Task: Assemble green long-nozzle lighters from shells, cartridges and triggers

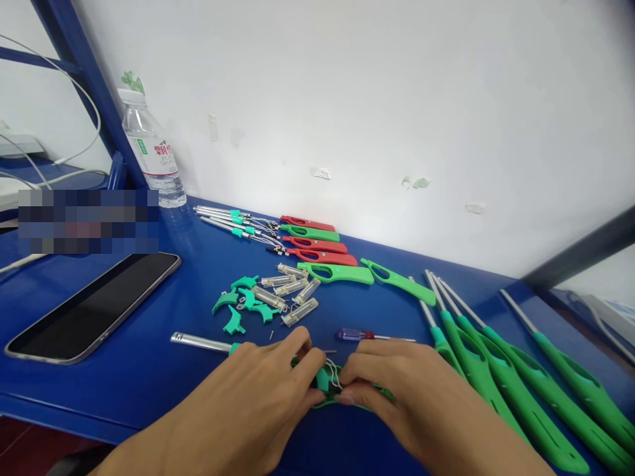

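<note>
Between my hands lies an opened long-reach lighter (323,380) with a green casing. Its metal tube (198,341) sticks out leftward from under my left hand (268,377). The left thumb and fingers are pinched over the teal trigger area. White wires (334,371) loop up between the two hands. My right hand (397,377) is closed on the casing's right part, with its fingertips beside the wires. Both palms hide most of the casing and its inside. A screwdriver (354,334) with a purple handle rests just beyond my right hand.
Teal triggers (248,299) and clear fuel tanks (292,285) lie in a heap ahead. Behind are red and green casing halves (322,246) and wired metal tubes (223,221). Several green lighters (526,383) lie right. A phone (94,307) and water bottle (153,152) stand left.
</note>
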Motion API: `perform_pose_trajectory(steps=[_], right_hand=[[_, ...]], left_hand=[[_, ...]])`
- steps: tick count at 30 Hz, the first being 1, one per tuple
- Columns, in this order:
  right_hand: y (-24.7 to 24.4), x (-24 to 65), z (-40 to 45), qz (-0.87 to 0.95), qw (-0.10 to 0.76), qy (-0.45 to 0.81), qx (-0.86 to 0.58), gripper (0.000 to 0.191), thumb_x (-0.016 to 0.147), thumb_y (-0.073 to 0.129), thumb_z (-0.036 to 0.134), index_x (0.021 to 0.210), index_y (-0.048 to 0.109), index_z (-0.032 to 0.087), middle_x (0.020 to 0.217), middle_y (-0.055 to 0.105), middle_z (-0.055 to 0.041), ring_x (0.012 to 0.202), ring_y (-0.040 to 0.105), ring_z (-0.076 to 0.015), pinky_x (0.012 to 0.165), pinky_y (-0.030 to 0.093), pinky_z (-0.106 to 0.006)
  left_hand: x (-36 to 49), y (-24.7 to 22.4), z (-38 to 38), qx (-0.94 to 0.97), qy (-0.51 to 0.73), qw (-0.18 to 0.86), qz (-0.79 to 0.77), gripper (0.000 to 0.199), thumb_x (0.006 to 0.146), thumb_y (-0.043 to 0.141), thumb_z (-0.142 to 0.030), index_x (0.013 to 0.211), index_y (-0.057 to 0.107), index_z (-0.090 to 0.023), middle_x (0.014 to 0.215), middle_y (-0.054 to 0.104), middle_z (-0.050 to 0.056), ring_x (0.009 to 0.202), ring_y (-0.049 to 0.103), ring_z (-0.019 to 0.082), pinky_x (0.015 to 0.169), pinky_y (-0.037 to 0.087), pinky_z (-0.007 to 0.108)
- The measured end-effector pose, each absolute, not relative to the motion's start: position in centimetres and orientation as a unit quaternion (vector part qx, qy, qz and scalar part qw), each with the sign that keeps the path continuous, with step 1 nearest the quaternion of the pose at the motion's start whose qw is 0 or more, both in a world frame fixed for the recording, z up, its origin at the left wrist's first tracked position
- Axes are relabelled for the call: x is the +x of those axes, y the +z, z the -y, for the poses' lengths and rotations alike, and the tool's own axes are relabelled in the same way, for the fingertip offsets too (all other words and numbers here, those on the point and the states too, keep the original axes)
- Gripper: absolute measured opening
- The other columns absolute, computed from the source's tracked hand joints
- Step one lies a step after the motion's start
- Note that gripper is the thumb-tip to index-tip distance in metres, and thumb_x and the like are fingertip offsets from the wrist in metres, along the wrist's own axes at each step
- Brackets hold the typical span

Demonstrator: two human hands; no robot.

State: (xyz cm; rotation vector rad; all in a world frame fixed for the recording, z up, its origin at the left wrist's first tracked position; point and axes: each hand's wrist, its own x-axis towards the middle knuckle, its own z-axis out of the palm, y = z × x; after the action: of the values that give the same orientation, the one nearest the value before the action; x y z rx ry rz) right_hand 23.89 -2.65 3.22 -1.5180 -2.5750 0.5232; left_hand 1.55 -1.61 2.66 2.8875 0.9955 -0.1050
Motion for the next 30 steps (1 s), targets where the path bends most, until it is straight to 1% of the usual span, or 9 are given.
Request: perform_pose_trajectory(steps=[4, 7, 12, 15, 18, 21, 24, 27, 30], right_hand=[[2.8, 24.1, 2.7, 0.843, 0.054, 0.179, -0.504, 0.018, 0.101, 0.083, 0.022, 0.085, 0.075, 0.025, 0.09, 0.083, 0.0036, 0.087, 0.082, -0.0235, 0.088, 0.054, -0.035], [2.7, 24.0, 2.6, 0.839, 0.051, 0.184, -0.509, 0.017, 0.1, 0.085, 0.024, 0.086, 0.075, 0.025, 0.091, 0.083, 0.0027, 0.087, 0.081, -0.024, 0.086, 0.053, -0.034], [3.1, 23.6, 2.3, 0.813, 0.024, 0.209, -0.542, 0.016, 0.096, 0.088, 0.018, 0.087, 0.076, 0.026, 0.091, 0.083, 0.0031, 0.089, 0.08, -0.0243, 0.082, 0.05, -0.034], [3.4, 23.4, 2.3, 0.805, 0.01, 0.211, -0.555, 0.015, 0.096, 0.087, 0.019, 0.088, 0.077, 0.026, 0.091, 0.082, 0.0029, 0.089, 0.079, -0.0246, 0.082, 0.049, -0.034], [3.7, 23.4, 2.4, 0.798, 0.013, 0.22, -0.561, 0.017, 0.096, 0.086, 0.016, 0.088, 0.076, 0.026, 0.091, 0.082, 0.0039, 0.089, 0.078, -0.0229, 0.08, 0.046, -0.032], [3.8, 23.3, 2.5, 0.794, 0.023, 0.23, -0.562, 0.019, 0.095, 0.087, 0.014, 0.086, 0.075, 0.025, 0.09, 0.082, 0.0045, 0.086, 0.076, -0.021, 0.076, 0.044, -0.03], [3.6, 23.4, 2.5, 0.796, 0.032, 0.238, -0.555, 0.02, 0.096, 0.085, 0.012, 0.085, 0.073, 0.025, 0.089, 0.081, 0.005, 0.082, 0.075, -0.0186, 0.073, 0.042, -0.029], [3.4, 23.6, 2.5, 0.804, 0.044, 0.228, -0.547, 0.023, 0.094, 0.085, 0.011, 0.083, 0.071, 0.024, 0.085, 0.08, 0.0061, 0.077, 0.073, -0.0176, 0.071, 0.04, -0.029], [2.9, 24.0, 2.7, 0.809, 0.059, 0.229, -0.538, 0.022, 0.095, 0.085, 0.013, 0.083, 0.071, 0.025, 0.084, 0.08, 0.0066, 0.077, 0.073, -0.0178, 0.071, 0.039, -0.029]], left_hand=[[1.6, 2.8, 1.7, 0.942, -0.045, 0.053, -0.328, 0.03, 0.11, 0.056, -0.011, 0.126, 0.077, -0.024, 0.13, 0.076, 0.008, 0.117, 0.076, 0.038, 0.067, 0.069, 0.043], [1.6, 2.8, 1.7, 0.938, -0.048, 0.061, -0.339, 0.03, 0.11, 0.057, -0.011, 0.125, 0.078, -0.026, 0.129, 0.076, 0.008, 0.118, 0.076, 0.038, 0.07, 0.069, 0.042], [1.5, 2.7, 1.7, 0.947, -0.049, 0.042, -0.316, 0.031, 0.11, 0.055, -0.011, 0.125, 0.078, -0.024, 0.131, 0.076, 0.009, 0.123, 0.074, 0.039, 0.07, 0.069, 0.041], [1.4, 2.5, 1.7, 0.948, -0.042, 0.041, -0.313, 0.032, 0.11, 0.054, -0.01, 0.127, 0.077, -0.024, 0.131, 0.076, 0.009, 0.123, 0.074, 0.039, 0.069, 0.069, 0.041], [1.4, 2.4, 1.6, 0.944, -0.052, 0.052, -0.321, 0.033, 0.11, 0.053, -0.009, 0.126, 0.077, -0.025, 0.133, 0.075, 0.008, 0.125, 0.073, 0.041, 0.069, 0.069, 0.045], [1.5, 2.4, 1.6, 0.94, -0.054, 0.066, -0.33, 0.033, 0.109, 0.054, -0.008, 0.126, 0.075, -0.025, 0.132, 0.075, 0.008, 0.126, 0.073, 0.04, 0.071, 0.069, 0.043], [1.5, 2.4, 1.6, 0.932, -0.05, 0.085, -0.349, 0.03, 0.109, 0.057, -0.01, 0.129, 0.073, -0.026, 0.129, 0.074, 0.01, 0.114, 0.078, 0.036, 0.072, 0.067, 0.038], [1.6, 2.5, 1.6, 0.921, -0.048, 0.098, -0.373, 0.027, 0.109, 0.058, -0.013, 0.129, 0.073, -0.026, 0.127, 0.074, 0.01, 0.096, 0.081, 0.031, 0.072, 0.066, 0.038], [1.6, 2.6, 1.6, 0.92, -0.038, 0.096, -0.377, 0.026, 0.11, 0.058, -0.014, 0.128, 0.073, -0.026, 0.127, 0.074, 0.01, 0.092, 0.081, 0.029, 0.072, 0.066, 0.038]])
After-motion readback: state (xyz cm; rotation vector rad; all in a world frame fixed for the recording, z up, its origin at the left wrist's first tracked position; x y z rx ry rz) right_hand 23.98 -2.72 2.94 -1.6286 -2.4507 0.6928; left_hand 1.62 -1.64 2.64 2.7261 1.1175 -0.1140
